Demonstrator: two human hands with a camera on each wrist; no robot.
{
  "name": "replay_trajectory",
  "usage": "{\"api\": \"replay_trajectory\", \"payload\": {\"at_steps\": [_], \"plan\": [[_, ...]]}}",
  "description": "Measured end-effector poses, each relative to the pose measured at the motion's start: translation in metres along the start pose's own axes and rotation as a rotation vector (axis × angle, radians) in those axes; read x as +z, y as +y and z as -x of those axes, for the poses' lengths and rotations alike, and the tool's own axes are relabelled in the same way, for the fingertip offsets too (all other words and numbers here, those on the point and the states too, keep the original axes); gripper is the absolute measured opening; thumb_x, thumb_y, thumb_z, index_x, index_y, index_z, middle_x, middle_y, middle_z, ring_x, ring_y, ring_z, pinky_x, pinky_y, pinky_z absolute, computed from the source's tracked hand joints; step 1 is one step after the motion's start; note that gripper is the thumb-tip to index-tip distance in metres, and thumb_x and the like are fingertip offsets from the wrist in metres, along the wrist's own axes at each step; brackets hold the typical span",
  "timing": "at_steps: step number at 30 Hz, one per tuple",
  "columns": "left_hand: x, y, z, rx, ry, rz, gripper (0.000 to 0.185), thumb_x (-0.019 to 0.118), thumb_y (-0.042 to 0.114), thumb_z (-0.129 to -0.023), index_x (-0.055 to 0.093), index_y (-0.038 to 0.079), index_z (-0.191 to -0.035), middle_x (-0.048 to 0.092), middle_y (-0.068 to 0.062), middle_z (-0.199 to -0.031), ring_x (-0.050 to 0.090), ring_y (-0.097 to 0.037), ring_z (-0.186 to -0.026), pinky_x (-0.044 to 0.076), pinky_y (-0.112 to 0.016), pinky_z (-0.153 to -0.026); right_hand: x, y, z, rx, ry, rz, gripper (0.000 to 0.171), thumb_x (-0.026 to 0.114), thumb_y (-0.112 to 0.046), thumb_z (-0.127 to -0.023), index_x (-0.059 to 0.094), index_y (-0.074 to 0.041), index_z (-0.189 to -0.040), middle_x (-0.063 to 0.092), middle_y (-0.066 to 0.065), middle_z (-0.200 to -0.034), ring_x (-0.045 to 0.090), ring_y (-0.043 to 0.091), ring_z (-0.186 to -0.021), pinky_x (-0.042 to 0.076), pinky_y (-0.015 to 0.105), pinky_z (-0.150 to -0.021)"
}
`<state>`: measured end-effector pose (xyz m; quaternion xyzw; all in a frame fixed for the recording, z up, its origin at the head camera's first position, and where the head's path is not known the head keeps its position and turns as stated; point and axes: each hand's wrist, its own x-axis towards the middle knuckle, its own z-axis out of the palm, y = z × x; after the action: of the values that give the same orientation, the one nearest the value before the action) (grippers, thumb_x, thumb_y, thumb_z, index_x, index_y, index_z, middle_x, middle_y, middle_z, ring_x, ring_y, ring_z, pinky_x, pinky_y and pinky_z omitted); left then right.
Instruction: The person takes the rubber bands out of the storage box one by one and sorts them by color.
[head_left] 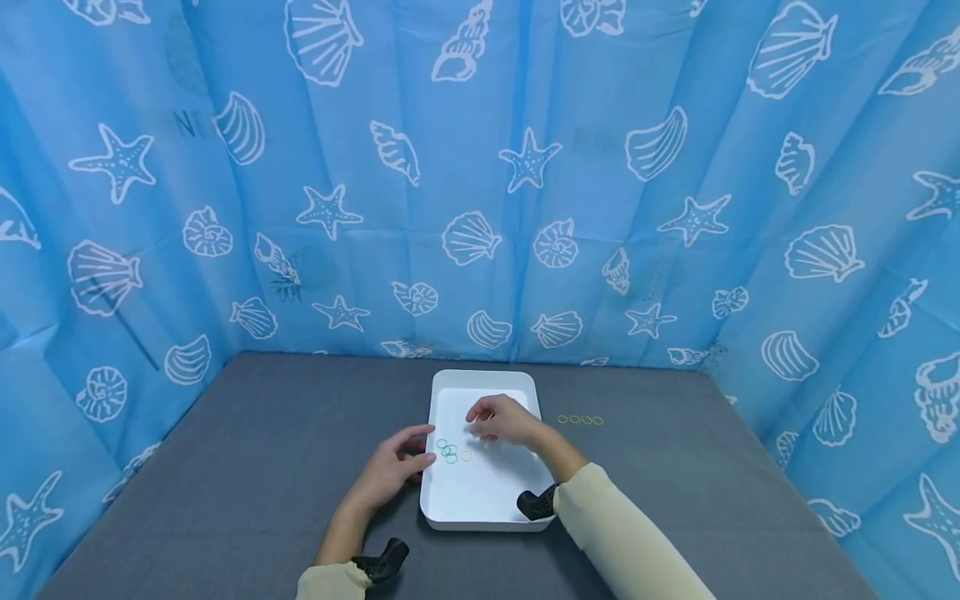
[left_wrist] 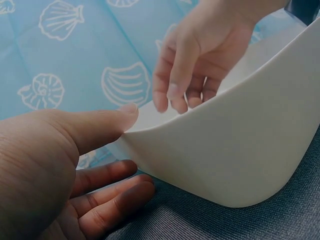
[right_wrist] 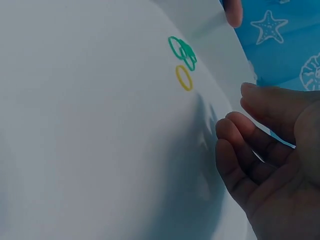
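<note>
A white tray [head_left: 480, 500] lies on the grey table. Inside it, near the left wall, are a few overlapping green rings [head_left: 447, 451] [right_wrist: 182, 51] and one yellow ring [head_left: 466, 456] [right_wrist: 183, 78]. My left hand [head_left: 416, 457] [left_wrist: 130, 150] is at the tray's left side, with its thumb tip on the rim and its straight fingers lying along the outer wall by the base. My right hand [head_left: 480, 423] [right_wrist: 235, 145] [left_wrist: 185, 100] hovers over the middle of the tray with loosely curled fingers, and I see nothing in them.
A short row of yellow rings [head_left: 580, 419] lies on the grey table [head_left: 262, 433] right of the tray. Blue curtains [head_left: 480, 167] printed with shells and starfish close in the back and both sides. Black wrist mounts sit at both sleeves.
</note>
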<state>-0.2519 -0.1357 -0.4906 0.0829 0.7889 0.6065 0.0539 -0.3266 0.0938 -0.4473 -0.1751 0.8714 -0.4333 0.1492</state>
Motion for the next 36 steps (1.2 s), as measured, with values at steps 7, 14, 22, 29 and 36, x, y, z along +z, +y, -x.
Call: {"api": "replay_trajectory", "payload": {"at_steps": [7, 14, 22, 29, 36], "plan": [[0.001, -0.001, 0.001, -0.002, 0.010, -0.009, 0.046, 0.067, 0.023, -0.093, 0.055, 0.013, -0.136, 0.057, -0.015, -0.120, 0.059, -0.022, -0.082, 0.055, -0.035, -0.072, 0.006, 0.005, -0.002, 0.011, -0.035, 0.037, 0.007, 0.068, -0.007, -0.090, 0.068, -0.008, -0.098, 0.059, 0.003, -0.079, 0.055, 0.015, -0.067, 0.048, 0.027, -0.061], [0.001, 0.000, 0.001, 0.004, 0.007, -0.004, 0.047, 0.068, 0.023, -0.093, 0.055, 0.011, -0.137, 0.057, -0.016, -0.120, 0.059, -0.022, -0.082, 0.055, -0.035, -0.072, 0.008, 0.004, -0.002, -0.028, -0.117, 0.097, 0.008, 0.069, -0.006, -0.089, 0.069, -0.008, -0.096, 0.058, 0.001, -0.078, 0.051, 0.014, -0.070, 0.042, 0.027, -0.062], [0.001, 0.001, 0.001, -0.009, 0.024, 0.006, 0.045, 0.068, 0.021, -0.092, 0.056, 0.012, -0.135, 0.058, -0.016, -0.120, 0.060, -0.022, -0.081, 0.054, -0.033, -0.070, 0.009, 0.002, -0.004, -0.019, -0.192, 0.156, 0.007, 0.071, -0.007, -0.087, 0.069, -0.012, -0.091, 0.055, -0.001, -0.075, 0.050, 0.014, -0.071, 0.040, 0.027, -0.066], [0.003, 0.003, 0.001, -0.010, 0.030, 0.008, 0.046, 0.068, 0.020, -0.093, 0.055, 0.011, -0.136, 0.058, -0.017, -0.121, 0.059, -0.022, -0.081, 0.055, -0.035, -0.070, 0.011, 0.001, -0.006, -0.002, -0.191, 0.225, 0.004, 0.072, -0.008, -0.087, 0.070, -0.011, -0.088, 0.057, -0.002, -0.074, 0.051, 0.013, -0.072, 0.041, 0.027, -0.068], [0.004, 0.003, 0.000, -0.006, 0.041, -0.018, 0.045, 0.064, 0.011, -0.094, 0.053, 0.005, -0.137, 0.057, -0.022, -0.122, 0.059, -0.025, -0.082, 0.055, -0.038, -0.071, 0.012, -0.004, -0.007, 0.003, -0.194, 0.270, 0.006, 0.072, -0.008, -0.087, 0.070, -0.010, -0.082, 0.061, -0.002, -0.074, 0.053, 0.013, -0.072, 0.042, 0.028, -0.071]]}}
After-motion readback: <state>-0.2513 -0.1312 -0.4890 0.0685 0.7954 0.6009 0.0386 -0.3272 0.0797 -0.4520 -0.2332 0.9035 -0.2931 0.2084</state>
